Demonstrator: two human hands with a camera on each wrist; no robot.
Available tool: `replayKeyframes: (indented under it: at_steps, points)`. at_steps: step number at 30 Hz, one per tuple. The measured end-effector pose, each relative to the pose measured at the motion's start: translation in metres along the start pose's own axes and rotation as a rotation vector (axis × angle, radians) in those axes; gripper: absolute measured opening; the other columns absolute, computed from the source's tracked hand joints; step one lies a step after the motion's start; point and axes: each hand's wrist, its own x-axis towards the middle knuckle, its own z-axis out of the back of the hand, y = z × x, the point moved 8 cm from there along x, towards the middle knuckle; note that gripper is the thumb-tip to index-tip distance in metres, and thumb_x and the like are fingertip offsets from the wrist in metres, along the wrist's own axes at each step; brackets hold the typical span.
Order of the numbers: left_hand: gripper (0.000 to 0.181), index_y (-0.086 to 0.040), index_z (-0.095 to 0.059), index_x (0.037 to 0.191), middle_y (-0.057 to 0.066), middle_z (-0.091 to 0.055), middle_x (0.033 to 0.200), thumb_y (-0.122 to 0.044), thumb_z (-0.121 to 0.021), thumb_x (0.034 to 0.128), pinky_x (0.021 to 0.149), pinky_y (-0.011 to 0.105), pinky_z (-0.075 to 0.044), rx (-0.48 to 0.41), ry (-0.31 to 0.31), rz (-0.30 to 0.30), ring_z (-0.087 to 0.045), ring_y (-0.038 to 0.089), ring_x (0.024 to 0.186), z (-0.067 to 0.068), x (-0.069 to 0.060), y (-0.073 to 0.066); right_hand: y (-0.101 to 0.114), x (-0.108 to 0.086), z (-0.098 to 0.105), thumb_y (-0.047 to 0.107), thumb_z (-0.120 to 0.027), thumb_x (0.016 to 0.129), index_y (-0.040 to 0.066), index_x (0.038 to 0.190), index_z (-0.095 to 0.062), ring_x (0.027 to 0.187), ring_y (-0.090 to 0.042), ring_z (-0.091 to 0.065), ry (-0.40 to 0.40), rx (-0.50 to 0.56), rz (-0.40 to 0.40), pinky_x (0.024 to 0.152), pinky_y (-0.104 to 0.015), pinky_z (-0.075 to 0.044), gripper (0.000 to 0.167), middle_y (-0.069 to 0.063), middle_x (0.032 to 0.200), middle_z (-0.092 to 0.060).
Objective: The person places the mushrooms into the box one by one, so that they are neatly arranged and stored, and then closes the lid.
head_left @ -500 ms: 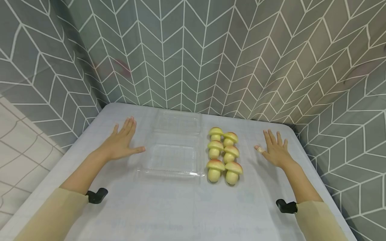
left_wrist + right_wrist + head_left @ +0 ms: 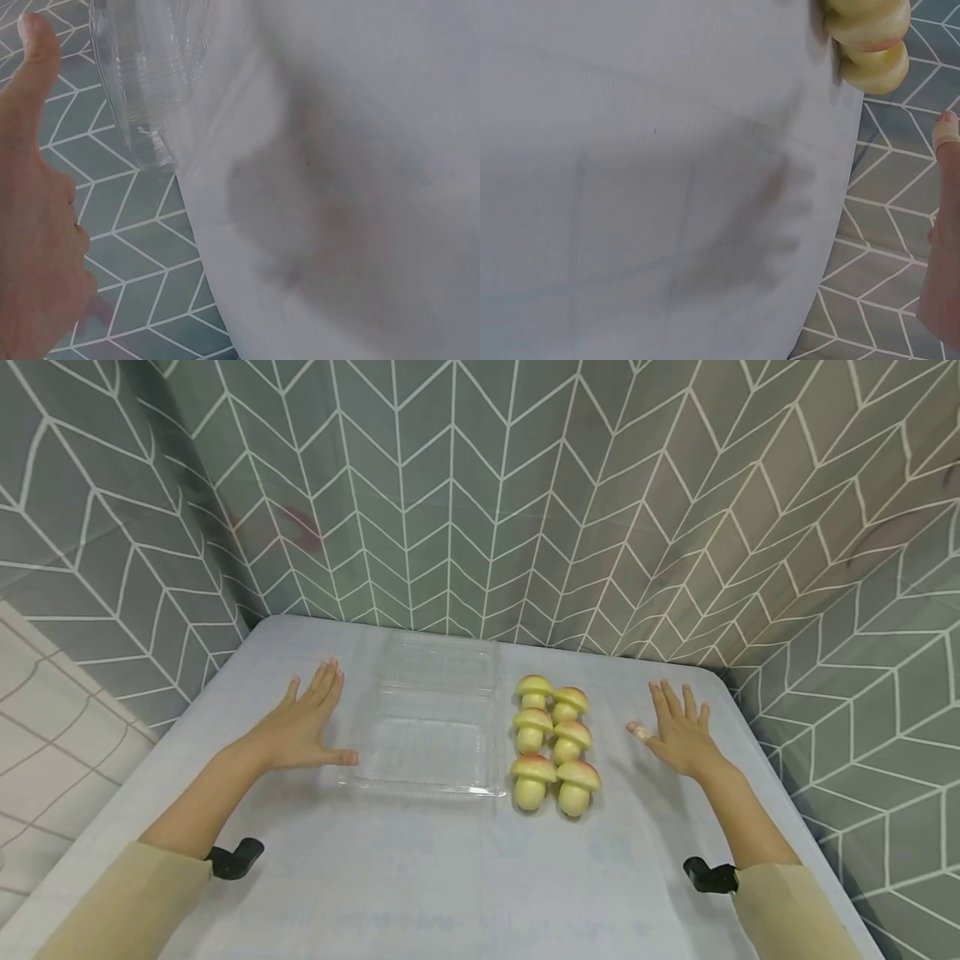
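Note:
In the head view a clear plastic container [image 2: 431, 752] lies with its lid [image 2: 442, 662] unfolded behind it. Right of it, several yellow mushroom-shaped pieces [image 2: 531, 739] with reddish caps stand in two columns. My left hand [image 2: 300, 727], fingers spread and thumb toward the container, is just left of it and holds nothing. Fingers apart, my right hand [image 2: 684, 735] is to the right of the mushroom pieces, with a light wrap round its thumb, and is also without anything in it. The left wrist view shows the container's edge [image 2: 142, 90] beyond the thumb.
A white cloth-covered table [image 2: 450, 877] lies under everything, with a patterned grey curtain [image 2: 465, 510] along its back and right sides. Pale tiles [image 2: 45, 735] show at the far left. Each wrist carries a small black device [image 2: 236, 858].
My left hand has shifted slightly, its fingertips a little lower and farther right in the head view. The right hand looks nearly unchanged; the whole scene has drifted slightly left.

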Motion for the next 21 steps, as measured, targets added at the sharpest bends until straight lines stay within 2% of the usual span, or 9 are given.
replayKeyframes:
  at_steps: [7,14,21]
  points:
    - [0.135,0.011,-0.001,0.149,0.020,0.017,0.156,-0.069,-0.073,0.0672,0.112,0.061,0.006,-0.019,0.001,-0.039,0.009,0.038,0.145,-0.002,-0.004,-0.014,0.008,-0.002,0.000,0.057,-0.038,0.098,0.000,0.153,0.001,0.138,-0.050,0.018,-0.032,-0.014,0.033,0.101,-0.073,0.013,0.088,-0.029,0.156,0.000]
    - [0.135,0.010,-0.001,0.149,0.022,0.014,0.157,-0.068,-0.074,0.0670,0.112,0.062,0.005,-0.038,0.013,-0.073,0.007,0.039,0.144,-0.005,-0.006,-0.026,0.019,-0.006,-0.001,0.054,-0.046,0.097,0.002,0.153,-0.001,0.139,-0.051,0.015,-0.091,0.008,0.085,0.102,-0.073,0.009,0.088,-0.027,0.157,-0.002]
    - [0.134,0.012,-0.003,0.149,0.023,0.011,0.157,-0.068,-0.073,0.0674,0.112,0.062,0.004,-0.053,0.039,-0.078,0.005,0.040,0.144,-0.009,-0.008,-0.035,0.038,-0.012,-0.001,0.053,-0.052,0.094,0.002,0.152,-0.009,0.141,-0.050,0.010,-0.149,0.013,0.151,0.104,-0.074,0.004,0.089,-0.025,0.157,-0.006]
